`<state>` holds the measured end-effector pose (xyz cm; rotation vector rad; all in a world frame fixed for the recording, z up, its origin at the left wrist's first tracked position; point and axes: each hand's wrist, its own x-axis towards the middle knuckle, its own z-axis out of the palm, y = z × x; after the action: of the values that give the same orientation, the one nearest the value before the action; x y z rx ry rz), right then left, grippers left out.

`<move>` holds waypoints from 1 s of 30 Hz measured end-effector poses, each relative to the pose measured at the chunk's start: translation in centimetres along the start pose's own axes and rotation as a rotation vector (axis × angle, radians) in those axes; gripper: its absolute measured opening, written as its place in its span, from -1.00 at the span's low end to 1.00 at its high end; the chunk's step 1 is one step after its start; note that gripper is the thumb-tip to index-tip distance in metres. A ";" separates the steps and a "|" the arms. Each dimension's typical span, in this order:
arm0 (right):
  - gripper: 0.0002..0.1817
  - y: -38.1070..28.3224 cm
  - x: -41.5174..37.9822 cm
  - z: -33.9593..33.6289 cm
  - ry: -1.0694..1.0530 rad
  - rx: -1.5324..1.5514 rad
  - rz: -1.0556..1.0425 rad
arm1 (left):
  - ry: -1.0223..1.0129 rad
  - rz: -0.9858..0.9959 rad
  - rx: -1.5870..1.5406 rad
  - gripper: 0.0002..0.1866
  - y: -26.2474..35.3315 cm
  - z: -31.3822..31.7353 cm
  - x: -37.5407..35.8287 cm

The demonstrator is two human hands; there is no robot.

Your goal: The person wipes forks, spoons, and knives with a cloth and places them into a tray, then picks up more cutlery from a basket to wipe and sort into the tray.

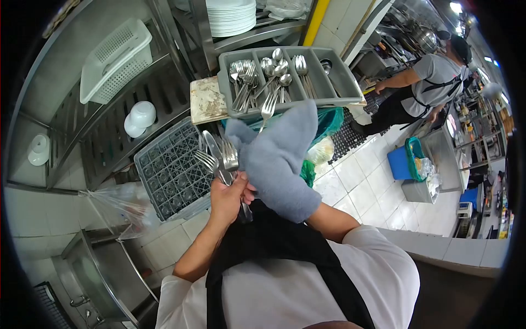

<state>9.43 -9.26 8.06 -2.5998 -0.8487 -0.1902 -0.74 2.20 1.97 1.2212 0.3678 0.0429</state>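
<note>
Glass rack point(181, 211) sat lower L of cutlery tray point(345, 101). L hand point(226, 202), below tray, grasped bunch of forks point(207, 160) & knives point(210, 143), fanned. Single fork point(268, 109) stuck up nr tray's front edge, from cloth point(282, 153). R hand hidden under cloth; grip: can't tell. Step: cutlery handled w/ cloth, prob. wiping; any shift needed firm L hold. Co-worker point(433, 82) well R of tray.

Ahead, the cutlery tray point(341, 88) is holding forks point(243, 74) left of the spoons point(280, 68), with a ladle point(327, 64) lying in its rightmost compartment. Plates point(231, 19) are standing on a shelf behind — a crate point(141, 172) sitting left, a sink point(112, 268) lying nearer left, a bin point(399, 164) standing well right.
</note>
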 end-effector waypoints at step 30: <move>-0.76 -1.2 3.9 -0.8 -0.156 -0.348 -0.243 | 0.080 0.040 0.116 -0.85 1.4 -0.8 -0.7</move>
<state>11.85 -6.63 10.19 -2.8520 -1.2903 -0.2214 -1.40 3.26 3.25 1.3441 0.4198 0.1063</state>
